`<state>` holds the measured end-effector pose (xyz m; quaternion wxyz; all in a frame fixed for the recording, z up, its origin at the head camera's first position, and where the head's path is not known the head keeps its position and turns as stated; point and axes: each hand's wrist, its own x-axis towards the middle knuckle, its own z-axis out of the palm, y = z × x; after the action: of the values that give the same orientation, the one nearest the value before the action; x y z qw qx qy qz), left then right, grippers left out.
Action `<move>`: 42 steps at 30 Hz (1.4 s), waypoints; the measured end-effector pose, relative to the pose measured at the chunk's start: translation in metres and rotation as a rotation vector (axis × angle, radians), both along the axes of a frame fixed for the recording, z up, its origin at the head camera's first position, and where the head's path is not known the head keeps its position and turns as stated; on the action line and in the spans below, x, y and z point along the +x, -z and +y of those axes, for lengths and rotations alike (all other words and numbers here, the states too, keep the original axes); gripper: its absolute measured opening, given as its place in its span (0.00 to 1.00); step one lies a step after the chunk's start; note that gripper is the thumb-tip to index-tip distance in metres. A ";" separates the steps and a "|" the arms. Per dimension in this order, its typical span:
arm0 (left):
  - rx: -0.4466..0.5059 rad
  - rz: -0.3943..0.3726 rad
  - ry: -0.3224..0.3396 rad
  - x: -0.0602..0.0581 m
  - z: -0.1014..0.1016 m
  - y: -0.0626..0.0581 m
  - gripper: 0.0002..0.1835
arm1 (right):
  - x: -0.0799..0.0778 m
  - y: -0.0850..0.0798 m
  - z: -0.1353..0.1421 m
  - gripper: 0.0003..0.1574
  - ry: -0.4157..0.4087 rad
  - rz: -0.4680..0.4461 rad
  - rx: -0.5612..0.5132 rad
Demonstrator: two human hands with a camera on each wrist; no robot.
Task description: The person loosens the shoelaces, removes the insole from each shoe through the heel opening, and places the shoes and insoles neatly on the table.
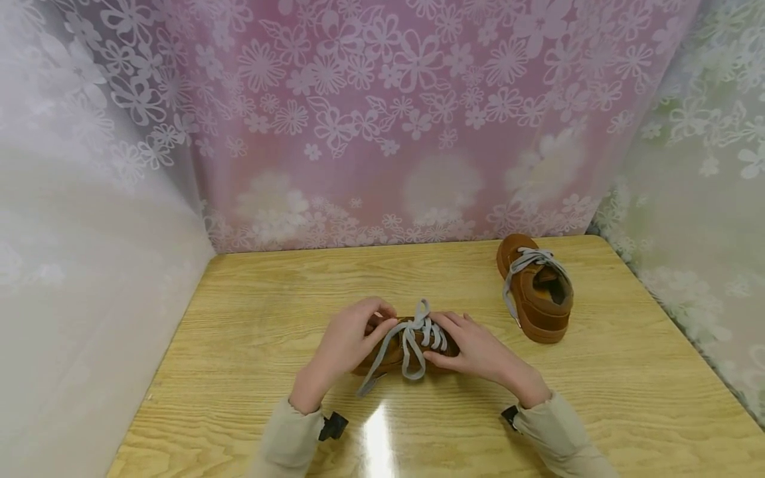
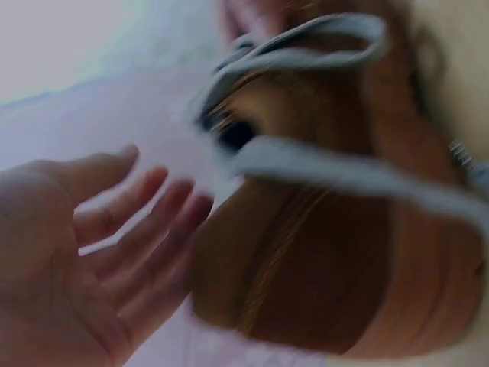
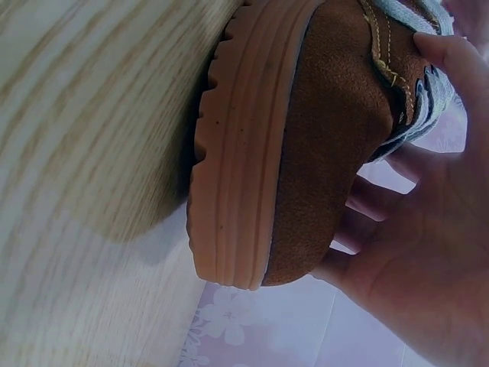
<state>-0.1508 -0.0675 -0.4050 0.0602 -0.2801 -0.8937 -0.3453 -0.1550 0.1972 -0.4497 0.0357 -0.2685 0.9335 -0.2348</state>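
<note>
A brown suede shoe (image 1: 391,360) with a tan sole stands on the table, its toe toward the right. Its grey laces (image 1: 414,352) are looped into a bow, one loose end trailing down the near side. Around the front of the shoe, my right hand (image 1: 481,350) has its thumb on the near side by the lacing and its fingers on the far side. My left hand (image 1: 349,338) hovers at the heel end. In the left wrist view its fingers (image 2: 145,229) are loosely bent beside the heel, with nothing between them and the thumb.
A matching brown shoe (image 1: 540,299) with grey laces lies toward the back right of the wooden table (image 1: 275,285). Pink floral curtain (image 1: 382,166) hangs behind the table, with pale cloth at both sides.
</note>
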 end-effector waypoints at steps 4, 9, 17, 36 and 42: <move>-0.071 0.062 -0.045 0.002 0.014 0.011 0.09 | -0.001 -0.001 -0.001 0.47 -0.009 0.003 -0.006; -0.083 0.066 -0.088 0.003 0.022 0.018 0.07 | 0.001 -0.001 -0.002 0.46 -0.008 0.015 -0.006; -0.051 0.113 -0.076 0.002 0.016 0.013 0.03 | 0.002 -0.001 -0.005 0.40 -0.008 0.069 -0.008; 0.213 0.285 -0.211 0.010 -0.034 -0.022 0.03 | 0.002 0.000 -0.005 0.45 -0.010 0.059 -0.036; 0.256 0.278 -0.226 0.015 -0.042 -0.027 0.03 | 0.003 0.000 -0.003 0.44 -0.009 0.046 -0.049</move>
<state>-0.1362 -0.1094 -0.3785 0.2565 -0.2131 -0.8514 -0.4050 -0.1525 0.1942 -0.4493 0.0085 -0.2790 0.9268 -0.2513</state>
